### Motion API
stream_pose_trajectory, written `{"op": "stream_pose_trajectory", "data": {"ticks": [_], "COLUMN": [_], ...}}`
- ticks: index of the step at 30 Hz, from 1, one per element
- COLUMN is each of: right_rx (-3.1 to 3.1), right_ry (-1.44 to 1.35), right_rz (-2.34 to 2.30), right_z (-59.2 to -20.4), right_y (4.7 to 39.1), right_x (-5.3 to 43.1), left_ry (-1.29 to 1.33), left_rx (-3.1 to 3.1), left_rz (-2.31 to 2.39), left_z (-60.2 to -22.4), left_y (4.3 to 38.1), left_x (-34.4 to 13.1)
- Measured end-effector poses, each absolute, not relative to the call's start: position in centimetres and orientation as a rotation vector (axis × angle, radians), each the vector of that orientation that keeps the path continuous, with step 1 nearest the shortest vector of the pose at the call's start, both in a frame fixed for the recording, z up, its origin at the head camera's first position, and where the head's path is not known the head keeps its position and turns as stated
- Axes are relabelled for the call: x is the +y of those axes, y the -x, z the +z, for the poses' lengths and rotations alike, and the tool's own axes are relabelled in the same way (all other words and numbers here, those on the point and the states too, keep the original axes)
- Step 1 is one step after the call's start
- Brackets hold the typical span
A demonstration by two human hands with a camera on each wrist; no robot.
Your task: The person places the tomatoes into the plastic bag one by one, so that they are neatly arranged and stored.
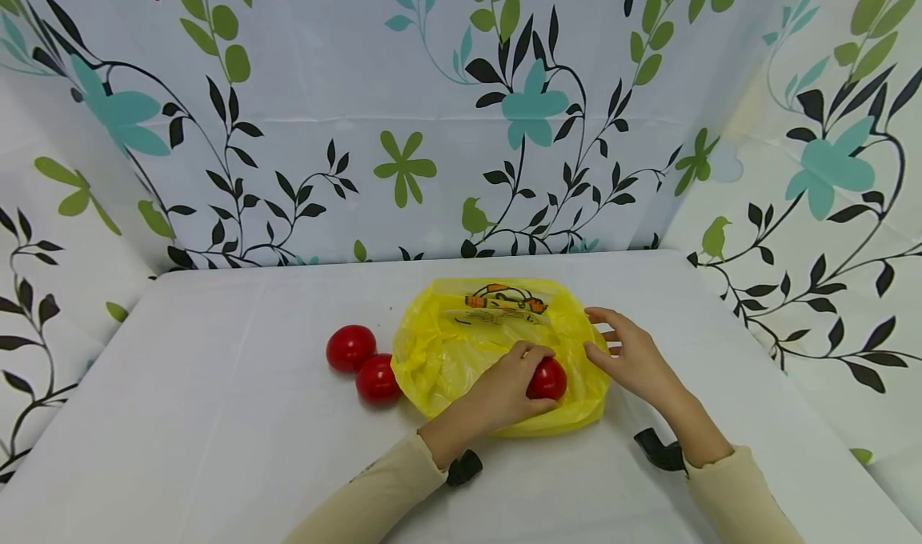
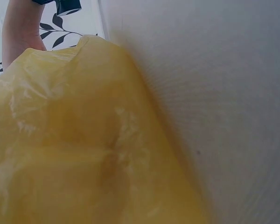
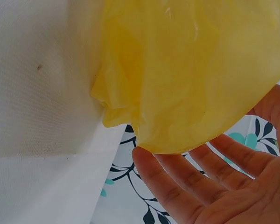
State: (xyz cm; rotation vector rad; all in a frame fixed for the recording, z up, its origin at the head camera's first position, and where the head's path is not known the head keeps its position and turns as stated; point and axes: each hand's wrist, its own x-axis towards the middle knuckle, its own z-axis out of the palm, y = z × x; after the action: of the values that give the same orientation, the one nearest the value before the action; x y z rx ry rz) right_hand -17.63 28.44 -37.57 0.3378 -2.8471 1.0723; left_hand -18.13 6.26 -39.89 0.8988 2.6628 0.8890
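Your left hand (image 1: 510,387) clamps a ball (image 1: 551,379) over the bag's (image 1: 448,364) near right; your right hand (image 1: 636,358), fingers apart, touches the right edge.

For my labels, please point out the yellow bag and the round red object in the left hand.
Yellow bag (image 1: 426,358), head view, on its left side.
Round red object (image 1: 549,379), head view, on its uncovered side.

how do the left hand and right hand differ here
The left hand curls round a round red object; the right hand holds none, its fingers straighter and apart. The left hand is over the yellow bag; the right hand is at the bag's right edge. Both are bare, below beige sleeves.
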Motion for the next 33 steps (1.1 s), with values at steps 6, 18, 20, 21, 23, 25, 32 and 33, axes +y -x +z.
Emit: {"op": "stream_pose_trajectory", "data": {"ticks": [6, 18, 20, 21, 23, 25, 32, 33], "right_rx": [-2.844, -2.860, -2.863, -2.865, -2.868, -2.870, -2.858, -2.857], "right_ry": [-0.343, -0.329, -0.322, -0.318, -0.315, -0.319, -0.326, -0.328], "right_rz": [1.066, 1.055, 1.056, 1.057, 1.059, 1.064, 1.066, 1.066], "right_z": [-37.6, -37.6, -37.7, -37.7, -37.7, -37.7, -37.6, -37.6], "right_y": [17.6, 17.6, 17.6, 17.5, 17.5, 17.4, 17.6, 17.6], "right_x": [28.5, 28.5, 28.5, 28.5, 28.5, 28.5, 28.4, 28.4], "left_ry": [-0.911, -0.847, -0.843, -0.846, -0.860, -0.886, -1.039, -1.060], "left_rx": [2.706, 2.708, 2.722, 2.733, 2.758, 2.777, 2.860, 2.870], "left_rz": [0.815, 0.931, 0.957, 0.970, 0.983, 1.006, 1.064, 1.066], "left_z": [-39.7, -39.4, -39.2, -39.1, -39.0, -38.8, -37.8, -37.7], "left_y": [18.0, 18.1, 18.1, 18.1, 18.0, 17.9, 17.5, 17.5], "left_x": [6.3, 5.8, 5.7, 5.7, 5.7, 5.6, 5.0, 5.0]}}
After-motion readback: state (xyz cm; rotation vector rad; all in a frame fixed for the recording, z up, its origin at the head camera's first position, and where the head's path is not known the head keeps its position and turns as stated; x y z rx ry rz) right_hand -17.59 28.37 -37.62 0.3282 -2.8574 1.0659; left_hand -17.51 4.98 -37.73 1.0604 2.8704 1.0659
